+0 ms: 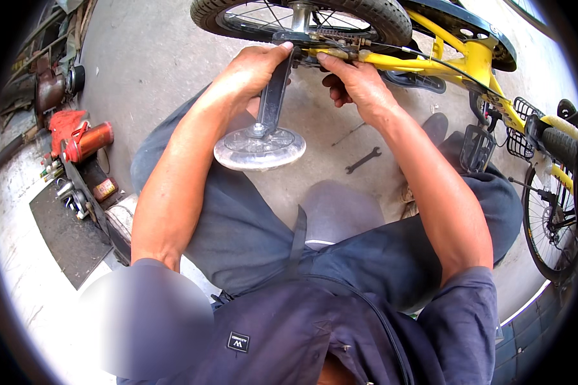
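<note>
A small yellow bicycle [424, 64] lies tipped over in front of me, its rear wheel [385, 19] at the top of the view. At the hub sits a training wheel's black bracket arm [274, 102], which ends in a pale, cloudy wheel [260, 149]. My left hand [253, 70] grips the upper end of this bracket, thumb on top near the axle. My right hand [359, 83] is closed at the yellow frame tube beside the hub. Its thumb presses on the tube and its visible lower fingers are curled; part of its grip is hidden.
An open-ended wrench [363, 160] and a thin rod [349, 135] lie on the concrete between my legs. To the left are a red-orange cylinder [90, 141] and loose metal parts [72, 197]. Another bicycle wheel [549, 221] stands at the right.
</note>
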The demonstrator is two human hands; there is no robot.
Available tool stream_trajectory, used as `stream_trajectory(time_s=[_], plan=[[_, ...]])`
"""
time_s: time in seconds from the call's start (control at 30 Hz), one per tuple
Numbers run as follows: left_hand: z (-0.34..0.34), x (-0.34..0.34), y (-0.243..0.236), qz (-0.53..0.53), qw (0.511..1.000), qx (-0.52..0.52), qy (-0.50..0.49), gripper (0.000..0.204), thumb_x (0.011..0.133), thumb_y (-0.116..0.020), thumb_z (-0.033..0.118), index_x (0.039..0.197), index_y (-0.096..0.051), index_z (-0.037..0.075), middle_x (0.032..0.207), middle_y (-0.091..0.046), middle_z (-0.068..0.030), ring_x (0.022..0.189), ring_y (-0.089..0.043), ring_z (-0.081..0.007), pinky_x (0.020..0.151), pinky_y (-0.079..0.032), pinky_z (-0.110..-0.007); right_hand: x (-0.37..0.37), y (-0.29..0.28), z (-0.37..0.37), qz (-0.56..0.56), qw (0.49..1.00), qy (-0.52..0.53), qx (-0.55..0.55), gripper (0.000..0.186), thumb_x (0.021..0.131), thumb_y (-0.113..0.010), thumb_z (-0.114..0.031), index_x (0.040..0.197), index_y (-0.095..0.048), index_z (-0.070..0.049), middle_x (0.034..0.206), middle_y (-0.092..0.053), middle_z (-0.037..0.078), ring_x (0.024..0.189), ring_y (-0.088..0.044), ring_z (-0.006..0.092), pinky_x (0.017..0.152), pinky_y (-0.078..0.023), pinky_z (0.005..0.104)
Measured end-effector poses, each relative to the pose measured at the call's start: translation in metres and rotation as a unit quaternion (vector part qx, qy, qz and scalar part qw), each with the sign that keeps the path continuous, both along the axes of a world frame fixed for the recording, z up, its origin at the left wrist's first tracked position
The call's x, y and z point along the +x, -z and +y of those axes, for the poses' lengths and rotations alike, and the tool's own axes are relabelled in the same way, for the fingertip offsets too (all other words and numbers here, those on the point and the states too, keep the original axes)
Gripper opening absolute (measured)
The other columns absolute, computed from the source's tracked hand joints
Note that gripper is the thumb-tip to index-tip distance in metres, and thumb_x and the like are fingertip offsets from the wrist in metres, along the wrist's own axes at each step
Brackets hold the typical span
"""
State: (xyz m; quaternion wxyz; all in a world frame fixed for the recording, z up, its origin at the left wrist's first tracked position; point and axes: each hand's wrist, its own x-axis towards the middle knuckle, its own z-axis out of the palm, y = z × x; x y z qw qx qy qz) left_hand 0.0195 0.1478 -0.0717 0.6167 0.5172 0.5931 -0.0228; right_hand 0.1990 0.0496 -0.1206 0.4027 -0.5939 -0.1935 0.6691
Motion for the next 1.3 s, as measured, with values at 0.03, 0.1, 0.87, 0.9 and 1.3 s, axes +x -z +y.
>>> stream_trajectory(time_s=[0.03,0.1,0.87,0.9,1.3], plan=[[-0.001,0.002,-0.004,0.004,1.000,-0.008,-0.005,0.057,0.097,-0.054,0.045,0.117,-0.057,-0.009,0.104,-0.065,-0.0192,0.092,-0.066,-0.0226,0.080,-0.054,-0.033,0.001,0.000,-0.001,-0.003,1.000,-0.004,0.002,0.050,0.084,-0.071,-0.045,0.106,-0.064,0.000,0.081,-0.063,0.008,0.059,-0.057,0.0121,0.050,-0.048,0.0265],[-0.002,0.003,-0.012,0.014,1.000,-0.021,0.001,0.061,0.096,-0.055,0.048,0.117,-0.057,-0.009,0.104,-0.066,-0.0206,0.090,-0.068,-0.0236,0.079,-0.056,-0.034,0.001,0.004,-0.003,-0.009,1.000,-0.011,0.003,0.050,0.085,-0.071,-0.046,0.106,-0.064,0.000,0.081,-0.063,0.008,0.060,-0.057,0.0120,0.050,-0.048,0.0267],[-0.011,-0.002,-0.028,0.016,0.992,0.016,0.122,0.022,0.082,-0.067,0.019,0.082,-0.058,0.000,0.063,-0.061,-0.0065,0.051,-0.056,-0.0115,0.048,-0.045,-0.027,0.000,-0.004,0.000,-0.011,1.000,0.004,-0.008,0.041,0.084,-0.072,-0.042,0.096,-0.063,-0.004,0.075,-0.059,0.003,0.057,-0.054,0.0109,0.049,-0.045,0.0257],[-0.010,-0.003,-0.028,0.022,0.991,0.021,0.127,0.023,0.081,-0.067,0.021,0.081,-0.059,0.000,0.063,-0.060,-0.0062,0.052,-0.055,-0.0112,0.049,-0.044,-0.028,-0.001,-0.002,0.000,-0.012,1.000,0.007,-0.008,0.041,0.084,-0.071,-0.041,0.096,-0.064,-0.003,0.076,-0.059,0.003,0.058,-0.054,0.0111,0.049,-0.045,0.0262],[-0.009,0.010,-0.024,0.099,0.974,0.143,0.146,0.041,0.071,-0.068,0.032,0.084,-0.066,-0.007,0.068,-0.062,-0.0134,0.061,-0.059,-0.0209,0.059,-0.048,-0.036,-0.006,0.002,0.002,-0.027,0.999,0.027,-0.012,0.039,0.084,-0.070,-0.039,0.094,-0.065,-0.001,0.076,-0.059,0.004,0.059,-0.054,0.0116,0.048,-0.044,0.0267]])
